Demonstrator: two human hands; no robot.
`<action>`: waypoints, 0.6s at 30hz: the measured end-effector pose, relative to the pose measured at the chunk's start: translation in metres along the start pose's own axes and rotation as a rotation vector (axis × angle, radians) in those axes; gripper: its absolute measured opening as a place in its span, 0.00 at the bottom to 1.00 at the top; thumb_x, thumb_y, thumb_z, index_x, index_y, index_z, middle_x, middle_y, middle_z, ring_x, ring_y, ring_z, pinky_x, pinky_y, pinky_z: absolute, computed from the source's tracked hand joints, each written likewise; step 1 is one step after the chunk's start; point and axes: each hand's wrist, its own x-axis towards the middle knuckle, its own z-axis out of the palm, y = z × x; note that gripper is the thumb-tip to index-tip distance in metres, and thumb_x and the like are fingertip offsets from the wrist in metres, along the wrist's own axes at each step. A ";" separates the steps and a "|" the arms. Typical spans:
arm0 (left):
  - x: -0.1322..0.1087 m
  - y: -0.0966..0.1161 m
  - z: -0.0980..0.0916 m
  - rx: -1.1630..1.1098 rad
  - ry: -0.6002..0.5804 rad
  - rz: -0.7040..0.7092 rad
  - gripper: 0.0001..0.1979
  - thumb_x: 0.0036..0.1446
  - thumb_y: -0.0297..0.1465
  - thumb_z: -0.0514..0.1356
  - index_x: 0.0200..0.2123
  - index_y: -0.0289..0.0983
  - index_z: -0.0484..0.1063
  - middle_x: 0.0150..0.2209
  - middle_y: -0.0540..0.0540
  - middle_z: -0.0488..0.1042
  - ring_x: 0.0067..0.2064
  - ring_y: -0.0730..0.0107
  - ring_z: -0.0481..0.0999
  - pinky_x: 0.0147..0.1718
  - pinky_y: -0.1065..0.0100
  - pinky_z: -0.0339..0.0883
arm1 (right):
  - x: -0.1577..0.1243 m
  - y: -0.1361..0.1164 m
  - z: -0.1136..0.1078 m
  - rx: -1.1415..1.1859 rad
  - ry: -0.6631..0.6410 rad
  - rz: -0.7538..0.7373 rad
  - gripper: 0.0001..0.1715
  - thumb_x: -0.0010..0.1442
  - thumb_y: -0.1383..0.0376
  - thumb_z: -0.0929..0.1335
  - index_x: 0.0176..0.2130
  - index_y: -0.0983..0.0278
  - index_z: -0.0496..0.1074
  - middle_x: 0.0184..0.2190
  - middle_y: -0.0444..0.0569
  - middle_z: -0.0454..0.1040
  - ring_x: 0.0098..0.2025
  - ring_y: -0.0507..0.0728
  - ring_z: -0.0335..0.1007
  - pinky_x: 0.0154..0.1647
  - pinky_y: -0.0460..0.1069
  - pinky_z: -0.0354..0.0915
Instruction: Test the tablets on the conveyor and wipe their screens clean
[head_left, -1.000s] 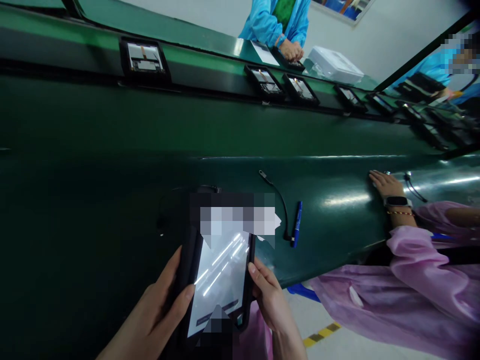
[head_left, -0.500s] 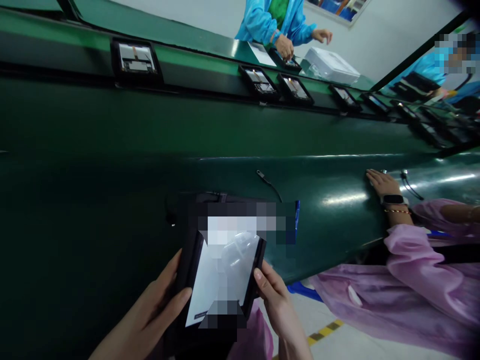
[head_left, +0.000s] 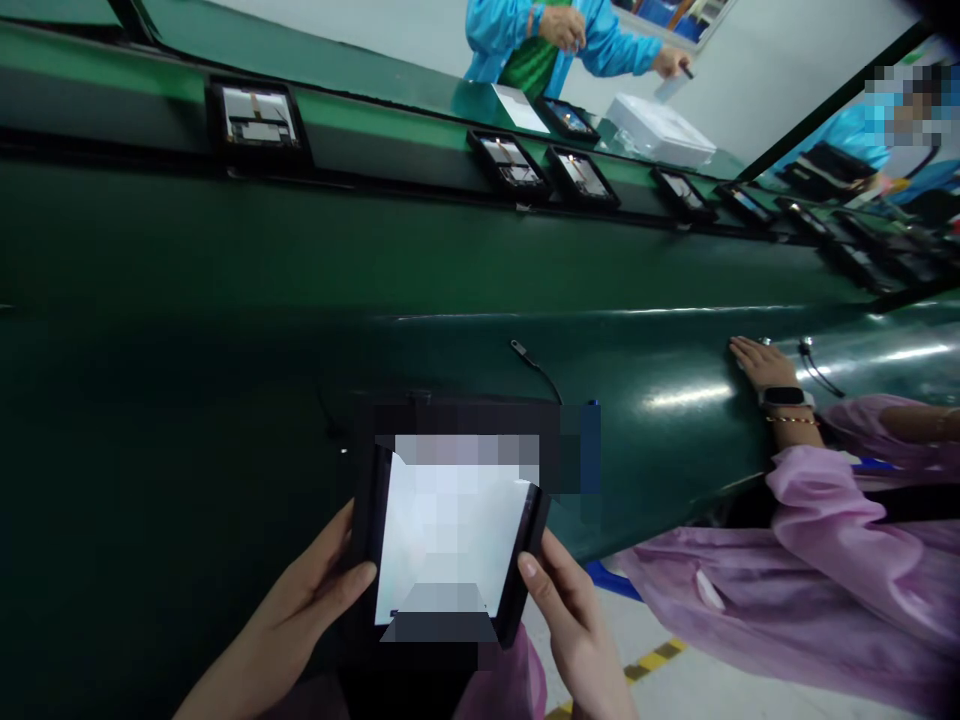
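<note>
A dark-framed tablet-like device with a bright white screen is held between my two hands, tilted up toward me; parts of it are pixelated. My left hand grips its left edge, thumb on the front of the frame and fingers behind. On the right edge my right hand closes the same way, its thumb on the bezel. Beyond the device, a short dark cable with a metal tip lies on the green bench. A blue item, partly pixelated, sits just right of the device.
Across the bench runs a belt carrying several black trays with opened devices, such as this tray. Behind it a person in blue stands near a white box. At right rests a co-worker's hand with a pink sleeve.
The device has been turned slightly, so its screen looks wider and squarer to me. Both hands still hold it. The person in blue has raised both hands away from a tray.
</note>
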 end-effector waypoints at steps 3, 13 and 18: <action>0.004 -0.005 -0.003 -0.034 -0.016 0.024 0.35 0.63 0.46 0.60 0.69 0.47 0.55 0.72 0.50 0.54 0.72 0.54 0.53 0.70 0.56 0.52 | -0.004 -0.004 0.000 -0.004 -0.068 -0.042 0.33 0.54 0.43 0.74 0.54 0.56 0.78 0.58 0.49 0.75 0.65 0.68 0.64 0.62 0.55 0.66; 0.006 0.009 0.005 -0.168 0.015 -0.034 0.34 0.59 0.46 0.65 0.66 0.46 0.63 0.69 0.49 0.61 0.71 0.49 0.55 0.66 0.56 0.63 | -0.037 -0.014 0.012 -0.012 0.207 -0.011 0.32 0.50 0.45 0.77 0.50 0.59 0.80 0.50 0.51 0.79 0.57 0.66 0.71 0.52 0.50 0.70; 0.010 0.001 0.002 -0.201 -0.003 -0.078 0.35 0.57 0.47 0.67 0.65 0.45 0.65 0.68 0.48 0.64 0.71 0.48 0.57 0.65 0.55 0.63 | -0.038 -0.015 0.005 -0.071 0.093 -0.105 0.26 0.53 0.46 0.75 0.46 0.57 0.81 0.43 0.50 0.81 0.50 0.67 0.74 0.49 0.52 0.71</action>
